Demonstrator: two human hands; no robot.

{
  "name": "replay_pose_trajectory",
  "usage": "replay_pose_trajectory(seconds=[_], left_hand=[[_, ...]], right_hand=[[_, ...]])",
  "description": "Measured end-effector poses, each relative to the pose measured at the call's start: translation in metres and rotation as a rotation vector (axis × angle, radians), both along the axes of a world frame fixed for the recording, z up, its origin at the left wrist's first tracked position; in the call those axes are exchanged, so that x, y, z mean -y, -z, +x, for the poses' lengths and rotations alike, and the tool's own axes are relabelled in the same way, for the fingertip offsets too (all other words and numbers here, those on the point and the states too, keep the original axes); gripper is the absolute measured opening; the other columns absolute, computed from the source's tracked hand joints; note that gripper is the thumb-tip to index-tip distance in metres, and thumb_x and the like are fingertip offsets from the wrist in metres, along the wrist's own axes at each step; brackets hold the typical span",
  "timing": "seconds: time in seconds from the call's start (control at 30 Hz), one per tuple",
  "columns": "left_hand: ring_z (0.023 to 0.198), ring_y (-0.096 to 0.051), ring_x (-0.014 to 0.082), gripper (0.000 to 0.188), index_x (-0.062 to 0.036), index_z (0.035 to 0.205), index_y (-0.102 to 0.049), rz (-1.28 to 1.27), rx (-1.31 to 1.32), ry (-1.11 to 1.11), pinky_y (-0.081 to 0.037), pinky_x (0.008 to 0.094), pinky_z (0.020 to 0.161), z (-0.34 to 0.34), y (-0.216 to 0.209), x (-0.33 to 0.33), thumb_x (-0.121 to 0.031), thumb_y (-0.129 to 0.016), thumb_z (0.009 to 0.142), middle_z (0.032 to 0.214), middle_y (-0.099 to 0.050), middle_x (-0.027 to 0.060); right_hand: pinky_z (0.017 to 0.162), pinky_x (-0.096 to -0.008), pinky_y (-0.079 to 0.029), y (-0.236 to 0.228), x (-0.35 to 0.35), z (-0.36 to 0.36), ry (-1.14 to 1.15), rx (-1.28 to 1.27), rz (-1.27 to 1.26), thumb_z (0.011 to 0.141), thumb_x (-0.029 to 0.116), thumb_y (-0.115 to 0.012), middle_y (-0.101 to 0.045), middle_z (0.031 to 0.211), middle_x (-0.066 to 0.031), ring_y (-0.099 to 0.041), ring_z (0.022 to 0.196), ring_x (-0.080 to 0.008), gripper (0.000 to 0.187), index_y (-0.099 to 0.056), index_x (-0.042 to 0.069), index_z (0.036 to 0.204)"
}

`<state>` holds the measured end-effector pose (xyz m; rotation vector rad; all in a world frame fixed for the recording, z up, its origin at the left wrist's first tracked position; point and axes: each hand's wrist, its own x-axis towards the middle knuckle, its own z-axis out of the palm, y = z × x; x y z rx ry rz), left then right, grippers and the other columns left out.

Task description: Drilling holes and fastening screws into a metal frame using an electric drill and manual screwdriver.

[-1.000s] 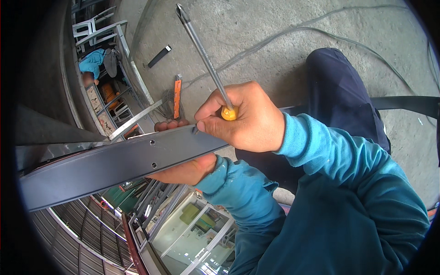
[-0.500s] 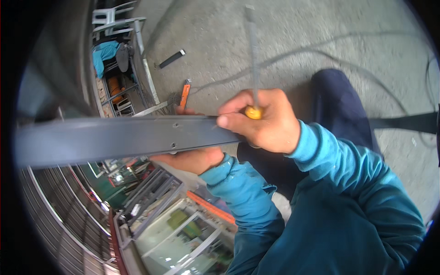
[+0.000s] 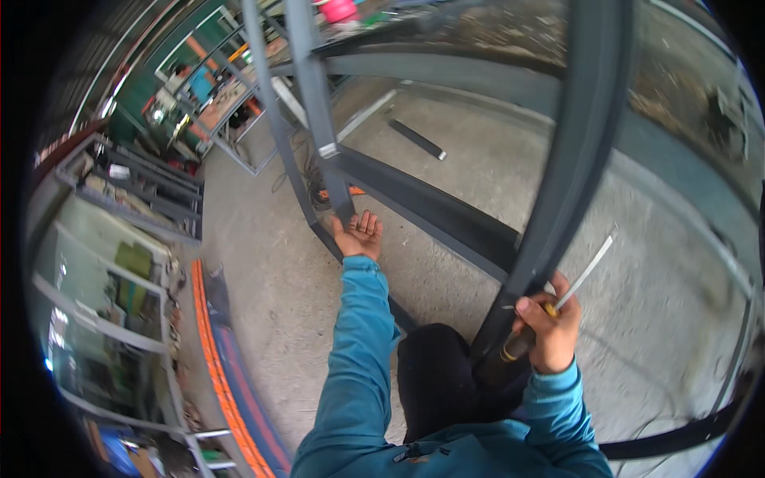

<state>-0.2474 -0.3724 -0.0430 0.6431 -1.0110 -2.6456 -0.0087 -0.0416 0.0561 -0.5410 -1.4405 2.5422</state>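
Note:
A dark grey metal frame (image 3: 583, 119) of long bars stands tilted in front of me. My right hand (image 3: 551, 331) is closed around a screwdriver (image 3: 588, 267) with a yellow-ringed handle, its shaft pointing up and away to the right. The same hand is against the frame's right bar, thumb on the near side. A tiny pale sliver, perhaps a screw, sticks out by the thumb tip. Palm up and fingers spread, my left hand (image 3: 360, 237) is at the lower end of a left-hand bar; whether it touches the bar I cannot tell.
A short dark bar (image 3: 417, 139) lies on the concrete floor beyond the frame. To the left are glazed panels (image 3: 96, 319), a long orange strip (image 3: 219, 358) and stacked grey frames (image 3: 135, 187). A cable coil (image 3: 307, 171) lies behind the left bars. A workbench (image 3: 223, 107) stands farther back.
The frame has swung from lying across my view to standing tilted ahead. My left hand has moved from under a bar to palm up, while my right keeps the screwdriver. My view has turned.

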Motion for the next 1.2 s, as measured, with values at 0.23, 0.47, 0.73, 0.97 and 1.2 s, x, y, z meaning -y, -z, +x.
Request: replay_pose_trajectory(seconds=[0.23,0.47,0.73,0.97,1.2], left_hand=[[0.099,-0.057,0.0344,0.1,0.0026,0.126,-0.047,0.573,-0.049,0.126,-0.04,0.0537,0.098,-0.072,0.005,0.008,-0.085,-0.029,0.082,0.112,-0.058,0.0182],[0.108,-0.057,0.0387,0.105,-0.0041,0.132,-0.05,0.376,-0.284,0.262,-0.043,0.0575,0.096,-0.131,-0.027,-0.002,-0.091,-0.038,0.075,0.117,-0.062,0.0199],[0.111,-0.057,0.034,0.073,-0.0074,0.119,-0.061,0.426,-0.455,0.484,-0.047,0.05,0.095,-0.037,-0.065,-0.057,-0.072,-0.05,0.087,0.12,-0.062,0.0146],[0.117,-0.054,0.0234,0.065,-0.005,0.129,-0.053,-0.009,-0.313,0.76,-0.043,0.041,0.1,0.132,-0.055,-0.19,-0.057,-0.059,0.091,0.124,-0.059,0.0109],[0.107,-0.058,0.0242,0.075,-0.0026,0.128,-0.051,-0.135,-0.119,0.589,-0.048,0.0385,0.093,0.169,-0.107,-0.247,-0.068,-0.052,0.09,0.121,-0.059,0.0114]], right_hand=[[0.048,-0.0279,-0.05,0.027,0.008,-0.004,0.153,-0.085,0.063,0.074,-0.002,-0.075,-0.063,0.07,-0.0089,-0.059,0.051,-0.0178,0.064,-0.047,-0.002,0.131],[0.047,-0.0281,-0.05,0.028,0.017,-0.003,0.118,-0.119,0.155,0.074,-0.002,-0.076,-0.062,0.069,-0.0083,-0.06,0.05,-0.0184,0.059,-0.051,-0.002,0.128],[0.049,-0.0293,-0.051,0.021,0.021,-0.003,0.135,-0.093,0.146,0.073,-0.002,-0.071,-0.062,0.068,-0.008,-0.06,0.051,-0.0187,0.061,-0.049,-0.004,0.13],[0.056,-0.0284,-0.051,0.012,0.013,-0.003,0.062,-0.049,0.066,0.076,-0.004,-0.074,-0.065,0.075,-0.0094,-0.062,0.059,-0.0176,0.071,-0.04,-0.012,0.138],[0.067,-0.0236,-0.051,0.041,0.002,0.018,0.028,-0.106,0.062,0.081,-0.002,-0.076,-0.068,0.079,-0.0078,-0.063,0.073,-0.0112,0.069,-0.04,-0.011,0.139]])
